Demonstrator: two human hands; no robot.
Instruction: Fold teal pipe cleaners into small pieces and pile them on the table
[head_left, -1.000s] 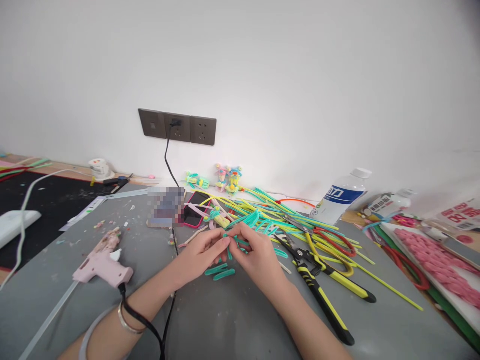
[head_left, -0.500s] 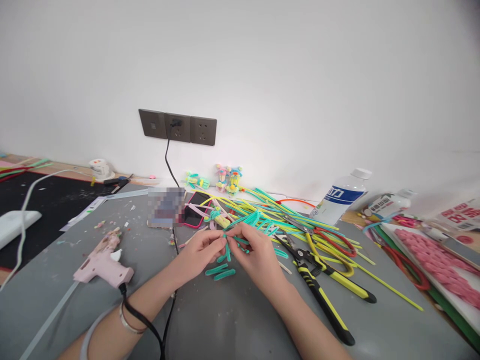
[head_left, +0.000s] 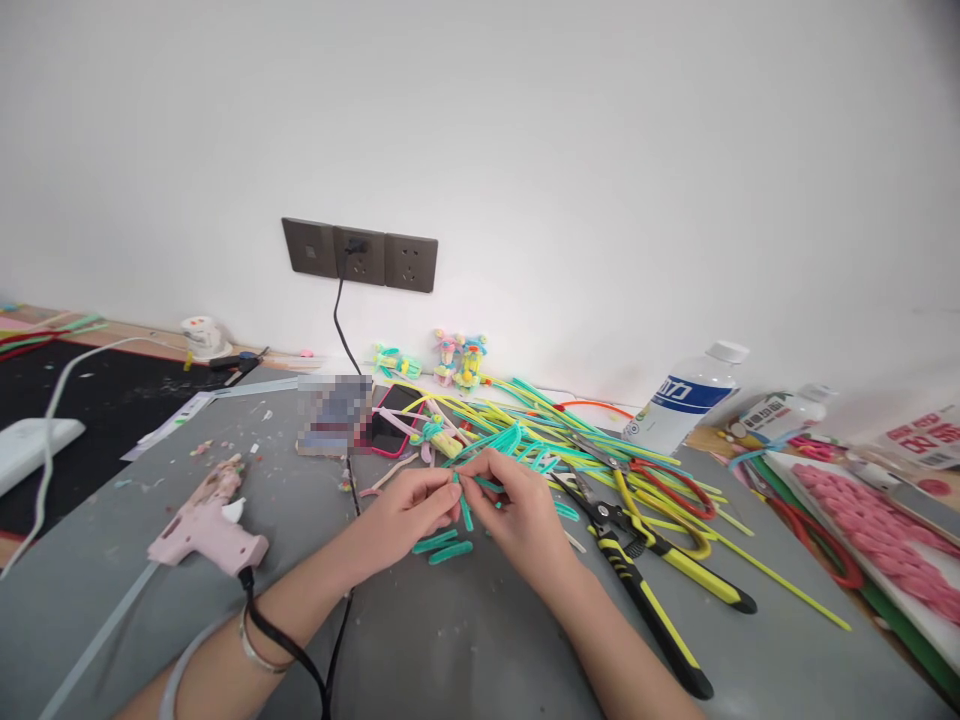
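Pinching a teal pipe-cleaner piece (head_left: 468, 514) above the grey tabletop (head_left: 450, 645): left hand (head_left: 421, 505) and right hand (head_left: 517, 505) both closed at the fingertips, meeting. Slim stem may slip if either pinch slackens; a dropping hand might scatter the cut teal stems (head_left: 450, 553) lying just nearer.

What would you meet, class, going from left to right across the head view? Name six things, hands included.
White plastic object → pink glue gun → left hand → right hand → blue-labelled bottle → pink braided material.
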